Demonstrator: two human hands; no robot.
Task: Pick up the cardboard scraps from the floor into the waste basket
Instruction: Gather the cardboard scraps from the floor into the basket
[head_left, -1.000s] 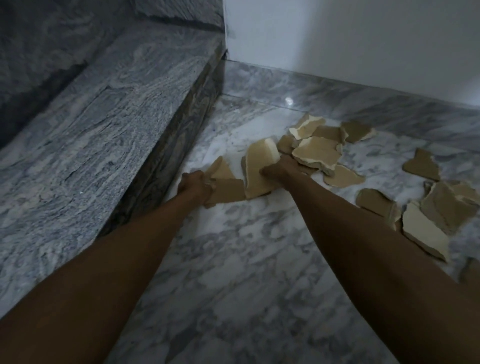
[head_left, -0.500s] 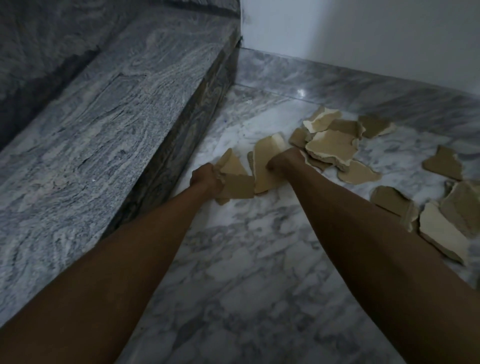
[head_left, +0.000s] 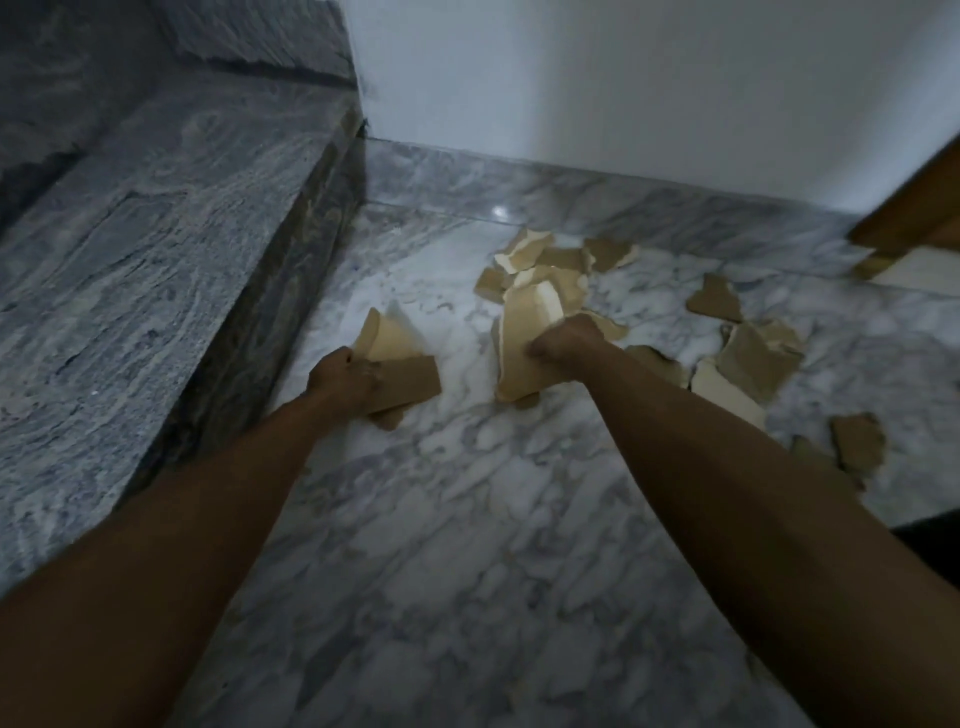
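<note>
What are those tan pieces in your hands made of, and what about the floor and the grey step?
The scraps look like matte tan cardboard: torn ragged edges, paler inner faces. The floor seems polished white marble: grey veins, a glint of light. The step looks like darker grey swirled stone, perhaps granite, duller.

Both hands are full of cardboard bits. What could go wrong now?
The left hand squeezes several loose scraps at once, so one might slip out. The right hand grips a big scrap near one edge; it could bend or drop. No waste basket is in view, so carrying may spill pieces.
</note>
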